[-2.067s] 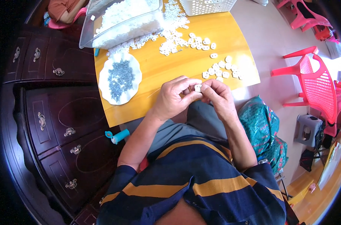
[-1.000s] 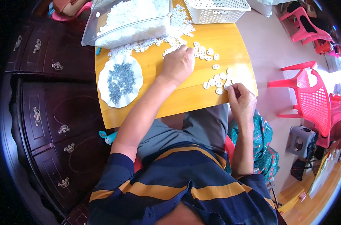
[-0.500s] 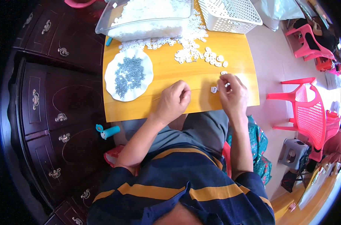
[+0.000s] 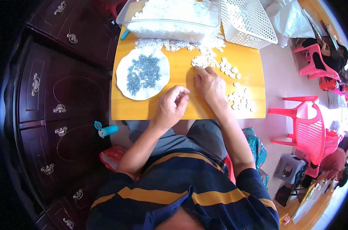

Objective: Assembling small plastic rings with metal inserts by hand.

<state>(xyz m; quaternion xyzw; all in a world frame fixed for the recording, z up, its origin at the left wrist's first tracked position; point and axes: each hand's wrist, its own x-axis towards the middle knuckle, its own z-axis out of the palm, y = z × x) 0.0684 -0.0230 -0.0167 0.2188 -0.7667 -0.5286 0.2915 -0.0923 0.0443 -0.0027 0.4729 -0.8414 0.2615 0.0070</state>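
Note:
My left hand (image 4: 172, 106) hovers over the front edge of the yellow wooden table (image 4: 178, 79), to the right of a scalloped white plate (image 4: 122, 74). Its thumb and fingers are closed in a pinch, and what they hold is too small to make out. Grey metal nails or pins (image 4: 145, 73) lie heaped on that plate. My right hand (image 4: 211, 86) reaches forward with fingers apart, the fingertips at the near edge of a pile of small white plastic pieces (image 4: 207, 61). Beside its wrist, more small white pieces (image 4: 241, 100) lie scattered on the table.
A clear bin (image 4: 168, 28) full of white pieces stands at the back, a white perforated basket (image 4: 252, 38) to its right. Dark drawers (image 4: 72, 92) flank the left side. Pink chairs (image 4: 310, 132) and other people (image 4: 331, 157) are at the right.
My right hand has moved left and forward, from the scattered pieces at the right to the pile. My left hand stays pinched near the front edge. The view has shifted slightly.

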